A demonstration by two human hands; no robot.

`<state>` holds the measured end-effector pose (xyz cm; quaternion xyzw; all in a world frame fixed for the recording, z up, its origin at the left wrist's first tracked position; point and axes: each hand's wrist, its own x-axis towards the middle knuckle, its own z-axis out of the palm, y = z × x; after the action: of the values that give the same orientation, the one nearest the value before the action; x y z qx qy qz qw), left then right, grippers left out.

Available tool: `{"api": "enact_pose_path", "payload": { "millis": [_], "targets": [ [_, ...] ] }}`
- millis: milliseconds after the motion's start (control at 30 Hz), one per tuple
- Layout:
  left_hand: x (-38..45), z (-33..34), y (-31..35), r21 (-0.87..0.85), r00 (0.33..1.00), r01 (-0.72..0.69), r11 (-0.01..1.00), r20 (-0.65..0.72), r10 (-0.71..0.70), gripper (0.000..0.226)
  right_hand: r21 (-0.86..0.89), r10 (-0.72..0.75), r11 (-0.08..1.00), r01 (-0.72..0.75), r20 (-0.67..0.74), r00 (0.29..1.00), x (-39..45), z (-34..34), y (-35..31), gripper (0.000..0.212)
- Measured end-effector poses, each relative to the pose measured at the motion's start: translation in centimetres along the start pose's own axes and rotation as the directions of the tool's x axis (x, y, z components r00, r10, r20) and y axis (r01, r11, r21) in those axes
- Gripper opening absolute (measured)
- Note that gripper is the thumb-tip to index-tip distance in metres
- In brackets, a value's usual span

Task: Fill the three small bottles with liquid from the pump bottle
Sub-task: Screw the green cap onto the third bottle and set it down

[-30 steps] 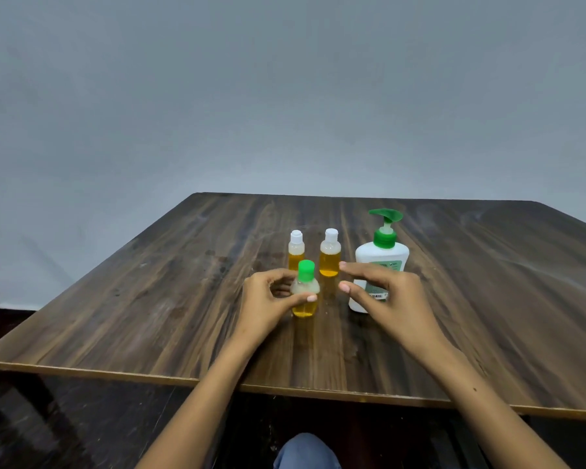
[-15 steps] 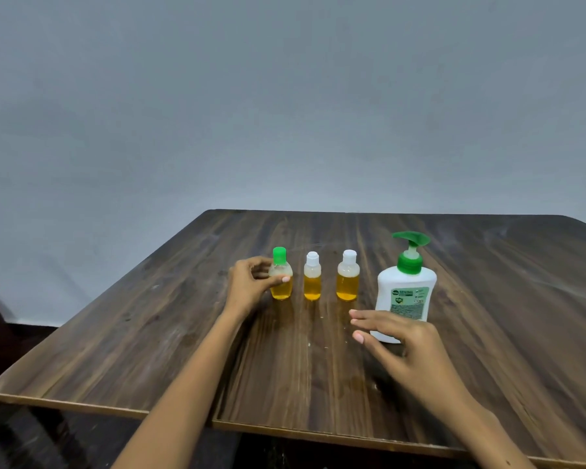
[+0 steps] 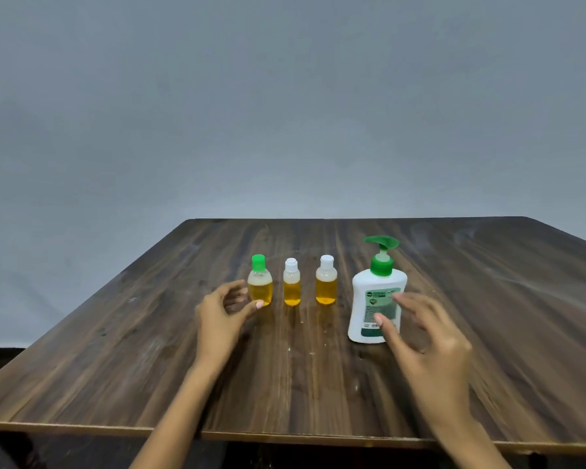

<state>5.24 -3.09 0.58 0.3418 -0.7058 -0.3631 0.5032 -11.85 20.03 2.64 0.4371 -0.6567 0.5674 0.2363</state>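
Now left hand fingers loosening off small green-capped amber plastic bottle, just set leftmost; right hand hovering spread, empty; filling looking finished.

We are seeing the left hand hovering open beside the green-capped bottle, and the right hand spreading before the pump bottle.

Table – dark wood grain, slight sheen; pump bottle – glossy white plastic.

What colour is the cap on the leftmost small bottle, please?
Green, seen in the head view on the leftmost small bottle.
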Motion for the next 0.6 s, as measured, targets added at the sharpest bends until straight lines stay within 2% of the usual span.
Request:
{"api": "enact_pose_path", "payload": {
  "millis": [67,133,267,433,600],
  "targets": [
    [-2.9,0.6,0.7,-0.013,0.999,-0.035,0.999,-0.008,0.035,0.046,-0.074,0.102,0.992,-0.101,0.012,0.995,0.2,0.2,0.1,0.059],
    [-4.9,1.3,1.1,-0.008,0.998,-0.069,0.998,0.015,0.069,0.043,-0.149,0.215,0.968,-0.201,0.09,0.972,0.2,0.9,0.3,0.083],
    [-6.0,1.7,1.9,0.051,0.984,-0.158,0.986,0.091,0.153,0.038,-0.24,0.295,0.939,-0.247,0.19,0.936,1.0,3.1,0.2,0.109],
    [-6.1,1.4,2.0,0.098,0.969,-0.24,0.966,0.092,0.231,0.032,-0.324,0.342,0.903,-0.282,0.147,0.928,2.2,5.1,-0.4,0.106],
    [-6.1,1.5,1.8,0.09,0.971,-0.234,0.968,0.077,0.227,0.031,-0.371,0.316,0.89,-0.267,0.078,0.946,3.3,6.2,0.8,0.097]
  ]
}}
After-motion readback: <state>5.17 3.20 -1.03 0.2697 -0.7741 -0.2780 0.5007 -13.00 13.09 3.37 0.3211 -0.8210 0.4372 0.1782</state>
